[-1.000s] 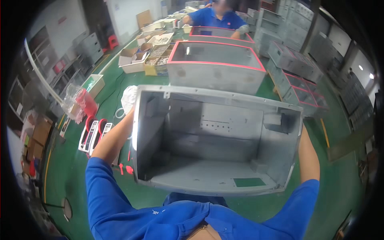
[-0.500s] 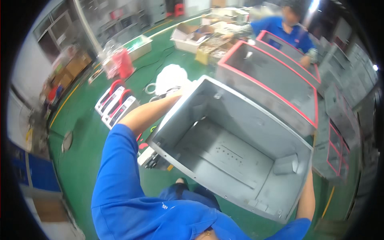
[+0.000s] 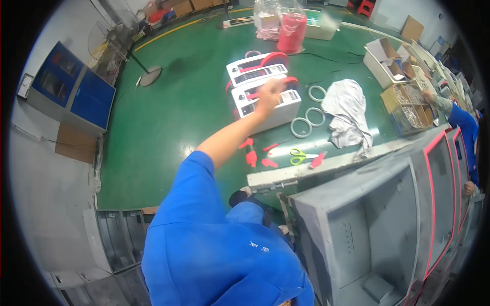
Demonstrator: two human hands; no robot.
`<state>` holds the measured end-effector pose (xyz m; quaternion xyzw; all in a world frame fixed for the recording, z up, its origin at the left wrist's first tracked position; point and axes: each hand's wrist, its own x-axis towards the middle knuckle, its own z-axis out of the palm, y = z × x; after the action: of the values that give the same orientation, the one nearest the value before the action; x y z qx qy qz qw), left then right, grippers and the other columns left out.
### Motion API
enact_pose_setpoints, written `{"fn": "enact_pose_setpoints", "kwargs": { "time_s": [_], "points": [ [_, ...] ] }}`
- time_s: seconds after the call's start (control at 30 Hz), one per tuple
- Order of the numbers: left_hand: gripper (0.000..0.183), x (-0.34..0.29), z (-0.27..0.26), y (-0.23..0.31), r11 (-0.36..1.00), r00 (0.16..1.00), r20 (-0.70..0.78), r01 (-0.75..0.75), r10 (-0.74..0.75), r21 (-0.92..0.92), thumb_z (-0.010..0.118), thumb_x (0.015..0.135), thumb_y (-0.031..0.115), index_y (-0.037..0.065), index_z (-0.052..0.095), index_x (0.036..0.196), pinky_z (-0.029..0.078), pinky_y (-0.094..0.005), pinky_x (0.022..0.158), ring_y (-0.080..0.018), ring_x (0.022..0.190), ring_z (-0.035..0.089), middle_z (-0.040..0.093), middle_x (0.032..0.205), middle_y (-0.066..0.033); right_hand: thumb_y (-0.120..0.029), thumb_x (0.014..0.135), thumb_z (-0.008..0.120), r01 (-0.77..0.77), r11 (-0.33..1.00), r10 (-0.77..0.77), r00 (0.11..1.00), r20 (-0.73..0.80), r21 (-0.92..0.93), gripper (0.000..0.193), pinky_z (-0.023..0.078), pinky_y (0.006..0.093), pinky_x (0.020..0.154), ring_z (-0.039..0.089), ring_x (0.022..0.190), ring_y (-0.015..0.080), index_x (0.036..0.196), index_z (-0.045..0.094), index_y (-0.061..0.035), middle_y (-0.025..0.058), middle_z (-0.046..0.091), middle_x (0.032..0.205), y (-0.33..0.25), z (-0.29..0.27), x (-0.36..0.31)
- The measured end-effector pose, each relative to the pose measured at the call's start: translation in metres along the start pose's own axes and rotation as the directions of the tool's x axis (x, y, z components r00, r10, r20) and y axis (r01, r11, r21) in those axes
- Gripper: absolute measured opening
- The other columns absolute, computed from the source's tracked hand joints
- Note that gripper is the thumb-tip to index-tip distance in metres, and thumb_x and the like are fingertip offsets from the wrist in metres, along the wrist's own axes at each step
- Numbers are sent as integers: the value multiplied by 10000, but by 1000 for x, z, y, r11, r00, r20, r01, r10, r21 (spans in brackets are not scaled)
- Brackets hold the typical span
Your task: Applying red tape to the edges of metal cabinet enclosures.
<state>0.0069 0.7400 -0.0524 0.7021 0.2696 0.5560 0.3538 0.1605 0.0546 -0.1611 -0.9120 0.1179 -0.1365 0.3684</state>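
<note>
Near white tape machine (image 3: 279, 115): directly under left hand (image 3: 270, 96), long axis left-right, right end slightly farther off. Fingers look curled beside its red roll (image 3: 292, 82); can't tell if pinching. Second machine (image 3: 255, 76) just beyond. Grey metal box (image 3: 312, 232) well apart, nearer and right. Right hand out of view.

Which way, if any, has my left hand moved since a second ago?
Yes, leftward: your left hand went from the grey box to the nearer white dispenser.

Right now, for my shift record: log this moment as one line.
left hand: at nearer white machine; right hand: not in view; open grey metal box: at person's right
</note>
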Motion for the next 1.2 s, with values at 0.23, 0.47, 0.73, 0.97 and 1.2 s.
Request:
{"fn": "enact_pose_setpoints", "kwargs": {
  "time_s": [0.23, 0.47, 0.73, 0.97, 1.2],
  "points": [
    [321, 20, -191, -197, 807, 837, -212, 544, -504, 230, 579, 787, 202, 14, 569, 1048, 444, -308, 768, -175, 842, 562, 589, 934, -90, -241, 823, 496, -247, 853, 486, 698, 526, -460, 314, 431, 270, 685, 534, 717, 182, 959, 567, 32, 145, 605, 892, 40, 31, -266],
    [340, 31, -214, -225, 792, 725, 329, 588, -605, 161, 652, 756, 286, 17, 593, 955, 415, -289, 794, -146, 893, 548, 603, 936, -60, -196, 835, 515, -36, 988, 133, 688, 713, -149, 279, 435, 276, 721, 555, 784, 194, 981, 562, 38, 151, 597, 880, -122, 79, -322],
    [144, -16, -269, -175, 783, 691, 474, 622, -545, -7, 614, 810, 160, 49, 521, 805, 445, -237, 641, -89, 693, 539, 562, 748, -11, -140, 812, 541, 63, 998, -39, 426, 904, 14, 244, 408, 343, 848, 554, 941, 272, 1002, 578, 9, 158, 589, 986, -171, 111, -400],
    [113, -62, -180, 12, 746, 337, 911, 663, -237, -52, 588, 830, 118, 41, 505, 826, 413, -202, 489, -59, 593, 520, 540, 712, -4, -28, 750, 593, 350, 735, -648, 613, 452, 581, 260, 437, 304, 779, 562, 874, 234, 1004, 564, 17, 120, 582, 964, -371, 112, -353],
    [173, -104, -132, 88, 816, 125, 992, 572, 15, -85, 623, 795, 91, 29, 554, 941, 404, -196, 482, -41, 571, 515, 585, 706, -8, -45, 762, 610, 203, 824, -550, 517, 656, 530, 63, 440, 263, 658, 554, 720, 143, 812, 588, -13, 66, 567, 767, -387, 44, -305]
  ]
}}
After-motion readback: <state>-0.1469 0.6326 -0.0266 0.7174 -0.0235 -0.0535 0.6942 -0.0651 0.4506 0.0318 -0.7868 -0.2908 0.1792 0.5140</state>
